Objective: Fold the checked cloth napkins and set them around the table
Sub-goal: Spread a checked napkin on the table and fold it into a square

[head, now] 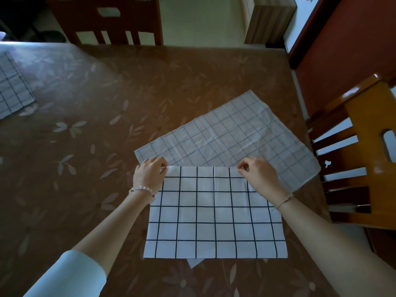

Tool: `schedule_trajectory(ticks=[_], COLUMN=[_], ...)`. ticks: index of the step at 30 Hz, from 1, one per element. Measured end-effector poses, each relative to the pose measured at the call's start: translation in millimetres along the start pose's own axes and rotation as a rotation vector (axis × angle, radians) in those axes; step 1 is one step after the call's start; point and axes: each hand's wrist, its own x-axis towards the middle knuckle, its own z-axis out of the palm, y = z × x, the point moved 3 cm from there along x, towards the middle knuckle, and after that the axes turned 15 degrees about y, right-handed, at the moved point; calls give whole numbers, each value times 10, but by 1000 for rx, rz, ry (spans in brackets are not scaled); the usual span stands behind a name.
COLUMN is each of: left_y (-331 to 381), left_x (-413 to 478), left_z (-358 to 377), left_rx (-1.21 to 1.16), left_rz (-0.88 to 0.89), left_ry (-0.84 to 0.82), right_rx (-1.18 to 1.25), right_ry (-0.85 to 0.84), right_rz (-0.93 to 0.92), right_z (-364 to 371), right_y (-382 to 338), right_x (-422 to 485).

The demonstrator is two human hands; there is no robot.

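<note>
napkin (214, 213): lower centre of frame, flat on the table (85, 136), bold grid up. A small corner of a lower layer pokes out under its near edge.
long axis: left-right across the frame; the short side runs away from me.
grip: left hand (150, 175) pinches the far-left corner, right hand (258, 175) the far-right. Fingers are curled on the far edge, both holding cloth.
direction: the whole napkin lies below my grip, toward me. My guess is the far edge comes down onto the near edge.
nearer hand: neither; each sits on its own corner, so it's a two-hand move.
open napkin (231, 133): pale side up, skewed, centre right. Its near edge passes under my hands and could drag along.
folded napkin (12, 88): left edge, upper left, well apart.
</note>
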Motion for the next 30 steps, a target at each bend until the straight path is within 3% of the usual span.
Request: schedule_trajectory(ticks=[21, 30], left_y=[63, 423], left_x=[-155, -434], left_z=[-22, -11], left_rx=[113, 44], left_rz=[5, 211], left_ry=[78, 118], right_rx=[45, 5], right_ry=[115, 228], right_rz=[-73, -93], right_z=[7, 25], right_y=[-72, -54], right_x=[18, -25])
